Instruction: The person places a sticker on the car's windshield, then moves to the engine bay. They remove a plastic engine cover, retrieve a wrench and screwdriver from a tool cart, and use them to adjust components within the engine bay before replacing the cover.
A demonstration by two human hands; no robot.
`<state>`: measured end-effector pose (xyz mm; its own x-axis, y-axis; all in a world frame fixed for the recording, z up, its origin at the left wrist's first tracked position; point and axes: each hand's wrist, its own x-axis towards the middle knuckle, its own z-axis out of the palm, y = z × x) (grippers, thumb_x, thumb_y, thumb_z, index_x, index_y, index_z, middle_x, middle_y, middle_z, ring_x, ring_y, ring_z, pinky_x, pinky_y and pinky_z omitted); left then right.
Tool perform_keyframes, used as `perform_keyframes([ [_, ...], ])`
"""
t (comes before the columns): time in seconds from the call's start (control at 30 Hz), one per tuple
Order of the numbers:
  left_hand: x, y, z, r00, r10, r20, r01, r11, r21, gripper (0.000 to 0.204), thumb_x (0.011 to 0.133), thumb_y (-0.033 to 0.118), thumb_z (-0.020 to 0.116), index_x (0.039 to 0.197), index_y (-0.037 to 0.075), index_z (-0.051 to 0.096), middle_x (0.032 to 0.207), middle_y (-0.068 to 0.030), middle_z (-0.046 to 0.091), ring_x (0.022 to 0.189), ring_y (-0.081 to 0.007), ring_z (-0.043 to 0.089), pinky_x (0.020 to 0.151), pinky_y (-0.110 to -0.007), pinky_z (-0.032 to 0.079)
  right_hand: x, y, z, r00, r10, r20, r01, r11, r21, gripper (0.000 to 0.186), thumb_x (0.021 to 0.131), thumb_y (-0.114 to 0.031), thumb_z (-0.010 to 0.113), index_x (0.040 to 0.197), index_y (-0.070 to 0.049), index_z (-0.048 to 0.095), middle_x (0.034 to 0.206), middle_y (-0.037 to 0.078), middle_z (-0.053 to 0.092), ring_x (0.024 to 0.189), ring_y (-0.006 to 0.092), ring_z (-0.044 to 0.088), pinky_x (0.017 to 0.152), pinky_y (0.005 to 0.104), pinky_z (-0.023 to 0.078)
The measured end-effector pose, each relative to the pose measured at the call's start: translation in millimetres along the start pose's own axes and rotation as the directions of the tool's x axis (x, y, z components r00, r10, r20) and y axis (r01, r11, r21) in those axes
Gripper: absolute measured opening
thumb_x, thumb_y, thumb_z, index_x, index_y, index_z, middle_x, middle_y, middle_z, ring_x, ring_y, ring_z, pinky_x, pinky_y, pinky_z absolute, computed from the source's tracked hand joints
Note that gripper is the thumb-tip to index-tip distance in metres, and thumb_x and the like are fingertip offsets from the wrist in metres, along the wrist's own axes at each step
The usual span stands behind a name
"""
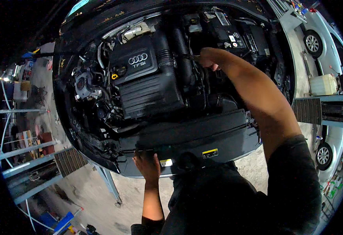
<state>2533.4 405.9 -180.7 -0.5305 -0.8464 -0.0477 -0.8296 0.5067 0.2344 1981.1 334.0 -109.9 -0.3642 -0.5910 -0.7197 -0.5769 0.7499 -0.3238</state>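
Note:
I lean over the open engine bay of a car. My left hand [147, 164] rests on the black front panel [187, 156], its fingers stretched out. My right hand [209, 58] reaches deep into the bay, between the thick black air pipe [184, 58] and the battery [228, 37]. Its fingers are curled together. A small dark thing [195, 57] shows at its left side, too dim to name. Left of the pipe sits the black engine cover [134, 58], with a yellow dipstick handle [114, 76] at its lower left corner.
A ribbed black cover [150, 98] lies in front of the engine cover. Lift arms [71, 161] stand beside the car at left and right. A light-coloured car [326, 47] and a pale plastic container [322, 85] are on the right. Shelves with clutter [26, 111] line the left.

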Motion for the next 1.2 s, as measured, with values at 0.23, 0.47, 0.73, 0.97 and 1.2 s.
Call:
perform_keyframes([
  [0.23,-3,17,-4,0.996,-0.010,-0.094,-0.013,0.968,-0.249,0.044,0.092,0.023,0.073,0.128,0.001,0.061,0.150,-0.0239,0.044,0.137,-0.0461,0.043,0.114,-0.059,0.035,-87,83,101,0.858,-0.271,-0.436,0.277,0.960,-0.051,0.026,0.092,-0.020,0.069,0.106,0.001,0.066,0.099,0.026,0.068,0.092,0.0448,0.067,0.077,0.0485,0.054],
  [0.47,-11,25,-8,0.996,0.062,-0.062,-0.075,0.967,-0.242,0.040,0.090,0.021,0.073,0.123,0.001,0.063,0.141,-0.0201,0.053,0.130,-0.0423,0.050,0.109,-0.053,0.041,-236,123,235,0.760,-0.170,-0.628,0.290,0.953,0.093,0.030,0.083,-0.001,0.065,0.113,0.000,0.067,0.121,0.023,0.060,0.109,0.0452,0.060,0.090,0.0484,0.053],
  [0.73,-9,91,2,0.965,0.244,0.093,-0.190,0.901,-0.389,0.036,0.090,0.023,0.074,0.121,0.006,0.066,0.128,-0.0130,0.061,0.119,-0.0370,0.058,0.100,-0.051,0.047,-276,145,272,0.754,-0.156,-0.639,0.210,0.978,0.008,0.034,0.079,0.004,0.064,0.113,-0.001,0.065,0.124,0.021,0.059,0.112,0.0439,0.057,0.093,0.0499,0.051],
  [0.97,-38,122,4,0.953,0.282,0.105,-0.232,0.911,-0.340,0.039,0.090,0.025,0.073,0.124,0.006,0.064,0.127,-0.0126,0.060,0.120,-0.0371,0.056,0.104,-0.050,0.044,-272,167,305,0.837,-0.221,-0.501,0.168,0.974,-0.151,0.036,0.085,-0.006,0.060,0.119,0.008,0.062,0.141,0.027,0.047,0.130,0.0459,0.047,0.108,0.0485,0.047],
  [1.2,-94,87,11,0.960,0.222,0.170,-0.181,0.957,-0.227,0.041,0.090,0.026,0.073,0.124,0.004,0.064,0.129,-0.0133,0.057,0.120,-0.0371,0.055,0.104,-0.048,0.045,-235,220,371,0.745,-0.378,-0.550,0.346,0.923,-0.166,0.037,0.087,-0.011,0.057,0.118,0.007,0.065,0.141,0.026,0.048,0.133,0.0447,0.045,0.112,0.0486,0.043],
])
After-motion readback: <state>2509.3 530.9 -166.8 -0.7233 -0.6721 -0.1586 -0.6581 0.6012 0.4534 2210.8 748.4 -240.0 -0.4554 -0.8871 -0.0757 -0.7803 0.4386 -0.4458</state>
